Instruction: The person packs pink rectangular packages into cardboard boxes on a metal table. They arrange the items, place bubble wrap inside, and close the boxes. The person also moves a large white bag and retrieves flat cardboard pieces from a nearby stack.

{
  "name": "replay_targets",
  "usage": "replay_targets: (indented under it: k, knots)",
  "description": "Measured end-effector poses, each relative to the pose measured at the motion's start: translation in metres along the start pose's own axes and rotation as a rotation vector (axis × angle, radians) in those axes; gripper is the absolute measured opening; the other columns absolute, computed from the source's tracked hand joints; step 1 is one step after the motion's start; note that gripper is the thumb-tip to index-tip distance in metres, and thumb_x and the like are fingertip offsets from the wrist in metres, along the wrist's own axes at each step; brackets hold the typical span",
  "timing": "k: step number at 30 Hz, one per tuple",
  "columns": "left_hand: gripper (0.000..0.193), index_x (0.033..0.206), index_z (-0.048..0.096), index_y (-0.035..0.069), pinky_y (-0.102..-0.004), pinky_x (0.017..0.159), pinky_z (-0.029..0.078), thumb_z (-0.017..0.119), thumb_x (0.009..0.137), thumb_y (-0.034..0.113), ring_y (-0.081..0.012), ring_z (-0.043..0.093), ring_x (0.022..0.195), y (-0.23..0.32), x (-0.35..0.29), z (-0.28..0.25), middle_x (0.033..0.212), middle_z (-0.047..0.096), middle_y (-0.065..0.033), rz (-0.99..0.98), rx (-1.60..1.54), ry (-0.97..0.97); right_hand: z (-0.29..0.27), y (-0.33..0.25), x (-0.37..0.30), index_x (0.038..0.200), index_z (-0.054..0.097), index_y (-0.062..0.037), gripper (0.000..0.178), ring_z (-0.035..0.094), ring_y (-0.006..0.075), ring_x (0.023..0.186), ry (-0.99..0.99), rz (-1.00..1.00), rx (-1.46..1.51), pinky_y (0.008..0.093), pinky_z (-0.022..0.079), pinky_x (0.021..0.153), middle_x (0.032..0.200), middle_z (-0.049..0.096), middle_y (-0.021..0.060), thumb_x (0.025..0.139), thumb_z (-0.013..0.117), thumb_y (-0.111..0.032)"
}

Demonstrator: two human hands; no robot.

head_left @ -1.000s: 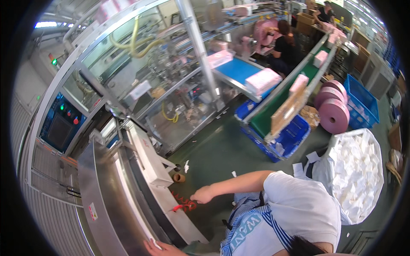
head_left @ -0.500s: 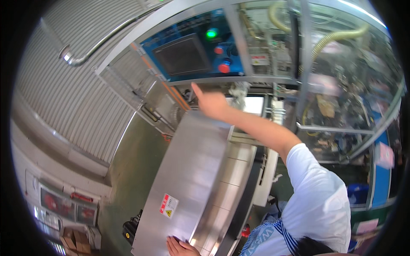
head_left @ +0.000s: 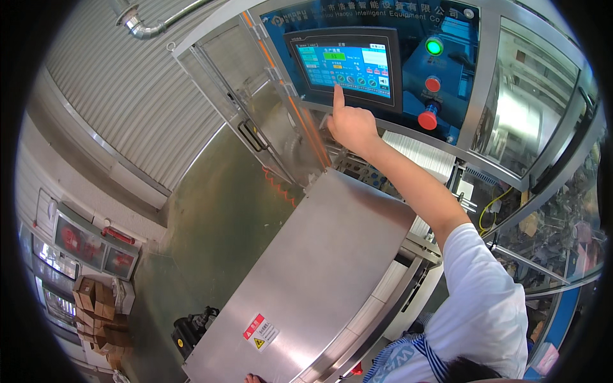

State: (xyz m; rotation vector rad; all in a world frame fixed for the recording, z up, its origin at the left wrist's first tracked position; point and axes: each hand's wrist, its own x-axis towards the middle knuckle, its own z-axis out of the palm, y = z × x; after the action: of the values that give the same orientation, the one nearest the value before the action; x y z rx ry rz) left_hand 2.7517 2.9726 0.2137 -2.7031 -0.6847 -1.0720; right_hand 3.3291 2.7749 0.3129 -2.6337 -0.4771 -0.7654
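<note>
My right hand [head_left: 354, 127] points its index finger at the lower edge of a lit touchscreen [head_left: 348, 67]; the fingertip appears to touch it. The thumb stands apart, the other fingers curl in, and the hand holds nothing. The screen sits in a blue control panel [head_left: 408, 76]. Beside it are a glowing green button [head_left: 434, 46], a red button [head_left: 433, 83] and a larger red knob [head_left: 428, 117]. At the bottom edge, only the fingertips of my left hand [head_left: 253, 378] show, resting on a brushed metal cover [head_left: 319, 255]; its palm is out of view.
A clear machine door [head_left: 236, 108] with a black handle stands left of the panel. Under my right forearm runs a white slatted strip [head_left: 421, 156]. A black motor [head_left: 191, 332] juts from the cover's left side. Cardboard boxes [head_left: 96, 297] lie by the far left wall.
My right hand has moved up and right onto the screen, which looked dark before and now shows a display. My view has shifted, leaving less of my left hand in the picture.
</note>
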Motion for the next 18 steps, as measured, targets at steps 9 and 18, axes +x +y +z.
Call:
replay_targets:
  k: [9, 18]
  knots:
    - [0.044, 0.106, 0.061, -0.010, -0.0528, 0.083, 0.050, 0.034, 0.099, 0.024, -0.0464, 0.061, 0.092, -0.003, 0.005, 0.000, 0.105, 0.063, -0.0296, 0.056, -0.012, -0.030, 0.004, 0.007, 0.003, 0.136, 0.031, 0.0089, 0.065, 0.062, 0.0294, 0.053, 0.054, 0.066, 0.086, 0.0402, 0.049, 0.049, 0.062, 0.063, 0.0106, 0.086, 0.057, -0.023]
    - [0.039, 0.104, 0.064, -0.008, -0.0495, 0.080, 0.052, 0.038, 0.097, 0.021, -0.0415, 0.064, 0.093, -0.006, 0.005, 0.008, 0.100, 0.066, -0.0244, 0.031, -0.009, 0.045, -0.037, -0.062, -0.240, 0.092, 0.056, -0.0130, 0.017, 0.061, 0.0276, 0.068, -0.512, -0.455, 0.416, 0.0402, 0.048, 0.060, 0.073, 0.061, 0.0066, 0.083, 0.060, -0.027]
